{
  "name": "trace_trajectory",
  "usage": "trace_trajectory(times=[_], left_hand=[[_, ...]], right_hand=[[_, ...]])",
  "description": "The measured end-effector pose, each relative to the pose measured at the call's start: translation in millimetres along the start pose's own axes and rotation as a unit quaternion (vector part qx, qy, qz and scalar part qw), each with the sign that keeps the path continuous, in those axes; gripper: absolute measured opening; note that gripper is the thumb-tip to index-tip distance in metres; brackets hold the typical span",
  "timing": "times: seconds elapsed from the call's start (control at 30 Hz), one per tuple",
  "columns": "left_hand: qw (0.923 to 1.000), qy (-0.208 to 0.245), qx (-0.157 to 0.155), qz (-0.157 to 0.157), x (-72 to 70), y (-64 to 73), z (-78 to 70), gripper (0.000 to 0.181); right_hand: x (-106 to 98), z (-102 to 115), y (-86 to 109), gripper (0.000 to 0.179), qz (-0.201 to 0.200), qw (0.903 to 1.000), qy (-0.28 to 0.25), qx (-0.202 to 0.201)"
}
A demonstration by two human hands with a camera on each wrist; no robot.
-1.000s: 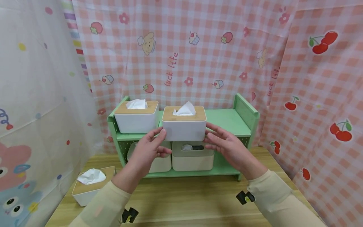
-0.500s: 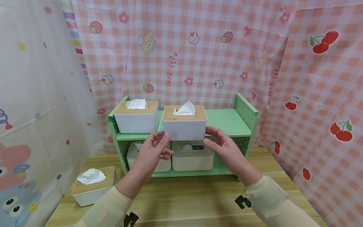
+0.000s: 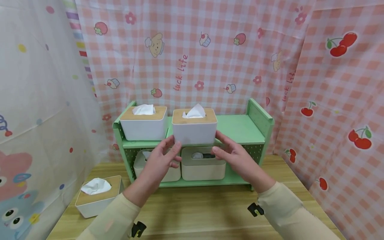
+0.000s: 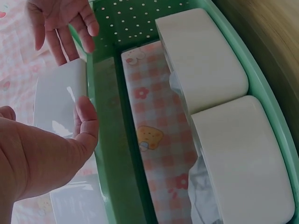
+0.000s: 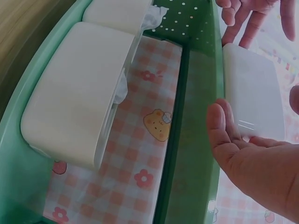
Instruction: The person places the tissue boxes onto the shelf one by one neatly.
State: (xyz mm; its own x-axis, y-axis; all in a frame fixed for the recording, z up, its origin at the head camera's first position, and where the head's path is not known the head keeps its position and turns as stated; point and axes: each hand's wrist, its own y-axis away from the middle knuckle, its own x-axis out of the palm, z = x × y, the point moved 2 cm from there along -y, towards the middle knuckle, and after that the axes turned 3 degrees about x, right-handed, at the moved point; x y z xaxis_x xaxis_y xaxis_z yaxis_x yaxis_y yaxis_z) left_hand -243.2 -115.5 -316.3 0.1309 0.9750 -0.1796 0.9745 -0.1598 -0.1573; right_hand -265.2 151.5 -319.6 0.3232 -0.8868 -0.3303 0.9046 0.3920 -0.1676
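Note:
A white tissue box [image 3: 195, 132] with a wooden lid and a tissue sticking up is at the top shelf's front edge, mid-width. My left hand [image 3: 157, 166] is at its left end, fingertips near the lower corner. At the opposite end, my right hand [image 3: 238, 160] has its fingers against the side, with the thumb lower and in front. In the left wrist view the box's pale side [image 4: 60, 93] lies between both hands. The right wrist view has the right thumb [image 5: 217, 119] below the box's corner and the left fingers [image 5: 252, 28] at the far end.
A similar tissue box [image 3: 145, 128] stands at the left of the green shelf [image 3: 240, 128]. Two cream tissue boxes occupy the lower level, the right one [image 3: 203, 168] beside the left one [image 3: 171, 175]. Another wooden-lidded box [image 3: 99, 196] sits on the table [image 3: 192, 213] at left.
The middle tissue box has shifted slightly back and a little left. Both hands have moved along with it, the right one slightly up and left.

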Motion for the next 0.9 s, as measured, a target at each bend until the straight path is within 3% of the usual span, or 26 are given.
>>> trace_trajectory(times=[0.2, 0.53, 0.9], left_hand=[[0.9995, -0.029, 0.000, 0.012, -0.1, -5.3, 1.1, 0.082], [0.9989, -0.038, -0.001, 0.026, 3.5, -12.1, 6.4, 0.098], [0.9990, -0.035, 0.004, 0.027, 4.9, -13.0, 7.0, 0.097]], right_hand=[[2, 0, -6.7, 0.078, 0.012, 0.9998, 0.004, 0.015], [6, -10, -16.5, 0.086, 0.026, 0.9991, 0.019, 0.029], [7, -8, -17.3, 0.088, 0.020, 0.9989, 0.033, 0.025]])
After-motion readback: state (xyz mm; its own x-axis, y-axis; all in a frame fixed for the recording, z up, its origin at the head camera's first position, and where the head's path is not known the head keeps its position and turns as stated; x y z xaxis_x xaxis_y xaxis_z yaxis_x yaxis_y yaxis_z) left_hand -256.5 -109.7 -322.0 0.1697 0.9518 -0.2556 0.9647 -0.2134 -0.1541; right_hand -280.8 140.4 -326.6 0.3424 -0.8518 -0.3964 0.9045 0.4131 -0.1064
